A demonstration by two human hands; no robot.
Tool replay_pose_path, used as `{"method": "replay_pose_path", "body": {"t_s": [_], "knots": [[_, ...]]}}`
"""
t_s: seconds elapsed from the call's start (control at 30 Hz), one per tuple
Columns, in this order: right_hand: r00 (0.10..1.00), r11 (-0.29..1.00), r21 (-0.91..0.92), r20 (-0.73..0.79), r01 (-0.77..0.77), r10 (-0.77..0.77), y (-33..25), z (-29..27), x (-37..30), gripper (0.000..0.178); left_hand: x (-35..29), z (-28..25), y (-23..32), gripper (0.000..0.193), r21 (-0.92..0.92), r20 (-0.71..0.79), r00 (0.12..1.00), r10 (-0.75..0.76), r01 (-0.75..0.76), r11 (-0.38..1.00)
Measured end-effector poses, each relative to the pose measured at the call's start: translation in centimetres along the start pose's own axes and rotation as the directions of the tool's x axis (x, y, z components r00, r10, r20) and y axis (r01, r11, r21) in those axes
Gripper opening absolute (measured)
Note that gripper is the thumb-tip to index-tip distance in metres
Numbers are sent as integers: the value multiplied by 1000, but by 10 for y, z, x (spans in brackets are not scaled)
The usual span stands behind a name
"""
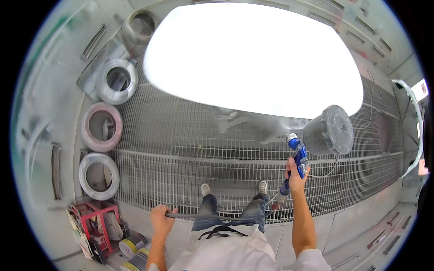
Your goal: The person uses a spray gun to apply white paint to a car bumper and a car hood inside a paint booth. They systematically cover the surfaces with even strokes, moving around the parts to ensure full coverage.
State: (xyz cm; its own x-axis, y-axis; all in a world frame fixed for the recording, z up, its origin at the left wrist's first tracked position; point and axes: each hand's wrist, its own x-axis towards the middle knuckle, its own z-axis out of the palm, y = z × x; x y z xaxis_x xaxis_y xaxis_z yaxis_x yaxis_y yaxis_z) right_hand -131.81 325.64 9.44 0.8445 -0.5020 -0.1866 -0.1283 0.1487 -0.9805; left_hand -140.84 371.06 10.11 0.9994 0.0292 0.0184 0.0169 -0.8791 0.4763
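My right hand [297,175] is wrapped around the handle of a blue spray gun [298,156]. A round dark grey paint cup [332,131] sits on the gun and tilts to the right. The gun's nozzle points at the lower edge of a large white panel [253,58], where a faint mist shows. From under the gun's handle a dark air hose [235,218] crosses in front of my legs. My left hand [162,219] is closed around the hose at its left end. Some metal stand parts [230,121] show beneath the panel.
Grey floor grating [181,167] spreads under my feet. Along the left wall lie several paint-dusted tyres [100,126]. A red metal frame [97,226] and paint cans [132,245] stand at lower left. A thin cable [371,101] runs at right, near a curved pale strip [417,122].
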Motion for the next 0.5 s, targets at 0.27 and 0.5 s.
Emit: {"method": "replay_pose_path", "body": {"t_s": [0.27,0.5], "knots": [[998,1000,-3,56,-28,28,-3,208,-45,25,-35,-64,-147,35,-63,-253,907,-338,333,941],[927,955,-176,334,239,-170,-7,362,-24,56,-51,-99,-211,37,-352,-464,700,-543,417,838]]}}
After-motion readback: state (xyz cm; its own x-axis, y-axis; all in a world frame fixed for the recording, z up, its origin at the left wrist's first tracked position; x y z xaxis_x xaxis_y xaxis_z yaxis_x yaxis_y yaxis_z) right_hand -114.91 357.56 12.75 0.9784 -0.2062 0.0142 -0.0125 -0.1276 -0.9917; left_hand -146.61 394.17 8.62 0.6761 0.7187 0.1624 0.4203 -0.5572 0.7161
